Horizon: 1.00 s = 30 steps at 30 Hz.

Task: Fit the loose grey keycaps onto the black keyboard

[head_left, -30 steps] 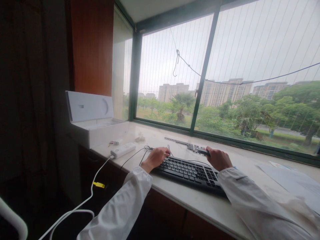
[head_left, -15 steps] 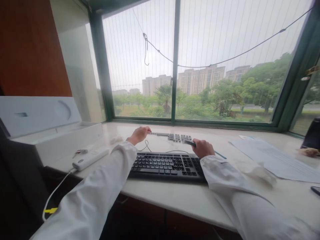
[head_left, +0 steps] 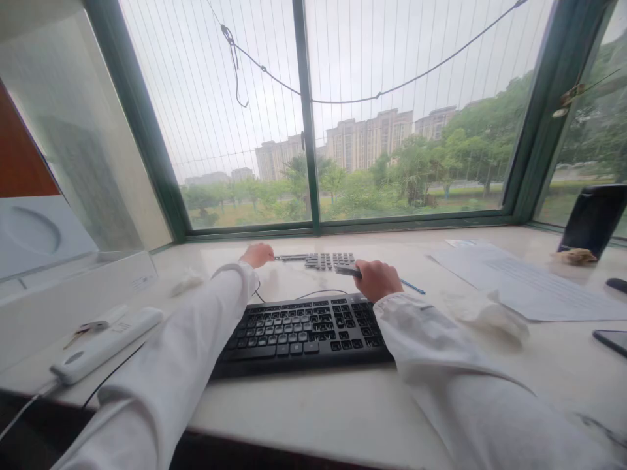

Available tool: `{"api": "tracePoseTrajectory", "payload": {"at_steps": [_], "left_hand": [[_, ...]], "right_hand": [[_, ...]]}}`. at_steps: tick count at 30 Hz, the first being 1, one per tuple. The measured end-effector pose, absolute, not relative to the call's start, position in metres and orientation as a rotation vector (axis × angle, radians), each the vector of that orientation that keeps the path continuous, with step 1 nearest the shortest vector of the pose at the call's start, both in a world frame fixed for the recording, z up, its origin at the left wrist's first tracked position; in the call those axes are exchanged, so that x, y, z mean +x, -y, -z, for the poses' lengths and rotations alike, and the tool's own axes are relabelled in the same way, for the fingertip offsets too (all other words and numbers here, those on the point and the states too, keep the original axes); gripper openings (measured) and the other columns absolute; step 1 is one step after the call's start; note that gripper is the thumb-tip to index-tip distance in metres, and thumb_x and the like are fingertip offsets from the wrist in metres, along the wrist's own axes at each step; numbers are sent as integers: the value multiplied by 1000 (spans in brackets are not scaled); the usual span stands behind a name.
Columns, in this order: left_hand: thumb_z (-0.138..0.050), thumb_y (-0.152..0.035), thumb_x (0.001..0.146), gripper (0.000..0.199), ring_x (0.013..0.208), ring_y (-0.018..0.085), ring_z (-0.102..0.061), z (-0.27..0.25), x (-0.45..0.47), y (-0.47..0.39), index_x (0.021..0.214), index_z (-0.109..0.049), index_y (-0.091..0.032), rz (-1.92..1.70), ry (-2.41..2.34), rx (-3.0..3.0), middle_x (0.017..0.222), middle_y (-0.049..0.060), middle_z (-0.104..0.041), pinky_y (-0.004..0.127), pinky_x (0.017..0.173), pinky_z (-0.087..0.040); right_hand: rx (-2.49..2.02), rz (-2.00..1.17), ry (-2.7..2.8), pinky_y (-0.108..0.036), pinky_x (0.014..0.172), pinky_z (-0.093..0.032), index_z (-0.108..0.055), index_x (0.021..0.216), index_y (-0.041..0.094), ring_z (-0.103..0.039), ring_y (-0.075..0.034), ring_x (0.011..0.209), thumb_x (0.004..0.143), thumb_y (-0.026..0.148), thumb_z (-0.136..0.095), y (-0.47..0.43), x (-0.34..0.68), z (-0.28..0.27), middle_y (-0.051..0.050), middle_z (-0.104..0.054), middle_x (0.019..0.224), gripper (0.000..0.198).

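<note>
A black keyboard (head_left: 294, 336) lies in front of me on the white sill, with many bare key sockets towards its right. Behind it, loose keycaps (head_left: 330, 260) are laid out in rows. My left hand (head_left: 258, 254) is at the left end of these rows, its fingers pinched together at the row's tip; whether a keycap is between them is hidden. My right hand (head_left: 378, 279) is closed around a slim dark tool (head_left: 347, 270), whose end points left beside the keycaps. Its exact kind cannot be made out.
On the left lie a white power strip (head_left: 108, 343), keys (head_left: 83, 329) and an open white box (head_left: 73, 281). A blue pen-like stick (head_left: 412, 286), crumpled tissue (head_left: 490, 320), printed paper (head_left: 519, 277) and a phone (head_left: 612, 341) lie on the right. Another dark device (head_left: 595, 219) stands by the window.
The camera view has shifted right and tilted, so the scene sits further left. Both hands stay by the keycaps, and the right hand still grips the dark tool.
</note>
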<state>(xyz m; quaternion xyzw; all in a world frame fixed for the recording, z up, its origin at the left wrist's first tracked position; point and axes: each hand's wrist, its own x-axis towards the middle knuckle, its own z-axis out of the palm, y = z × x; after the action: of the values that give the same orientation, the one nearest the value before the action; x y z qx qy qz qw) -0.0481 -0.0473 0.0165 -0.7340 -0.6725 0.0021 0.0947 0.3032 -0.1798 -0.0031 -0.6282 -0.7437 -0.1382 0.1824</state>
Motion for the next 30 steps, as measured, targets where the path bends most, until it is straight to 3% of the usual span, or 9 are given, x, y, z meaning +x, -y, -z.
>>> {"api": "tracePoseTrajectory", "payload": {"at_steps": [10, 19, 30], "left_hand": [[-58, -33, 79, 25, 87, 21, -63, -3, -36, 20, 95, -73, -22, -46, 1982, -2173, 94, 9, -71, 26, 75, -42], [-57, -32, 79, 22, 56, 13, -62, 0, -36, 15, 88, -73, -20, -9, 2014, -2203, 64, 3, -69, 23, 66, -41], [-56, -28, 78, 20, 56, 14, -62, -2, -33, 18, 85, -73, -19, 29, 2014, -2210, 58, 4, -67, 24, 66, -40]], "right_hand": [[-1760, 392, 2107, -31, 64, -42, -65, 87, 20, -64, -23, 72, 89, 31, -35, 181, 304, 1, -10, -67, 78, 31], [-1802, 345, 2122, -31, 68, -42, -66, 92, 19, -64, -23, 77, 88, 28, -37, 184, 300, -1, -12, -67, 83, 31], [-1806, 312, 2134, -32, 69, -42, -66, 94, 19, -64, -23, 79, 87, 26, -38, 183, 301, -1, -12, -67, 86, 30]]}}
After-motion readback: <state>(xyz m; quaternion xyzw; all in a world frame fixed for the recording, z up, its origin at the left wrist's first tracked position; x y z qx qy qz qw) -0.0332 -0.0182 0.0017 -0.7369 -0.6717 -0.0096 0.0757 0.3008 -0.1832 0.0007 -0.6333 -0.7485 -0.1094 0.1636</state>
